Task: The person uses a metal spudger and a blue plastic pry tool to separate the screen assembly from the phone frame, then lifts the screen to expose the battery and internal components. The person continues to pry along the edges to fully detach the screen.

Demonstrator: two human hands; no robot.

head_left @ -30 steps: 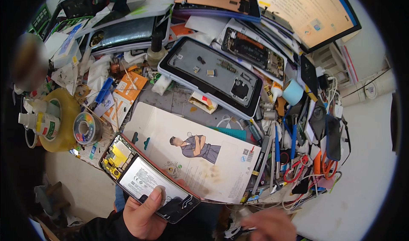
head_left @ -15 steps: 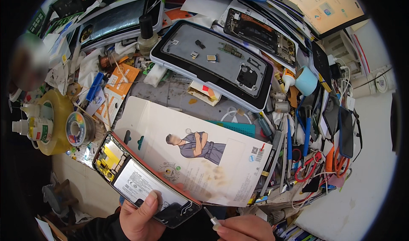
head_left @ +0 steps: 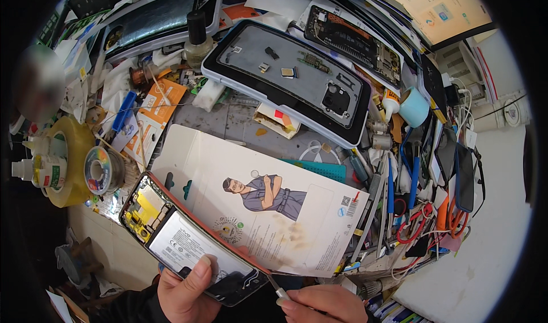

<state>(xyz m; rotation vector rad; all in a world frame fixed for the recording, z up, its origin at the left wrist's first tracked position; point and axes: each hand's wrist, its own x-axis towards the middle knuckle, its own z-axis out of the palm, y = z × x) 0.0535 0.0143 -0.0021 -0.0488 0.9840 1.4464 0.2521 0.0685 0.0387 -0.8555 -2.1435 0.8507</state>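
Right hand [head_left: 322, 303] has come up beside phone since earlier frame. Opened phone [head_left: 188, 240] rests on white card [head_left: 257, 209], left hand [head_left: 185, 289] pinching lower end. Right fingers pinch thin tool [head_left: 278, 289]; judgement: keep tip low along frame edge, phone braced.

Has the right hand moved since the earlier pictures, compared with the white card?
Yes. The right hand has moved left along the white card edge, toward the opened phone.

Our left hand [head_left: 185, 291] comes in from the lower edge, dark-sleeved, thumb pressed flat on top and fingers curled beneath. Our right hand [head_left: 325, 302] lies just beside it, fingertips [head_left: 283, 301] pinched together.
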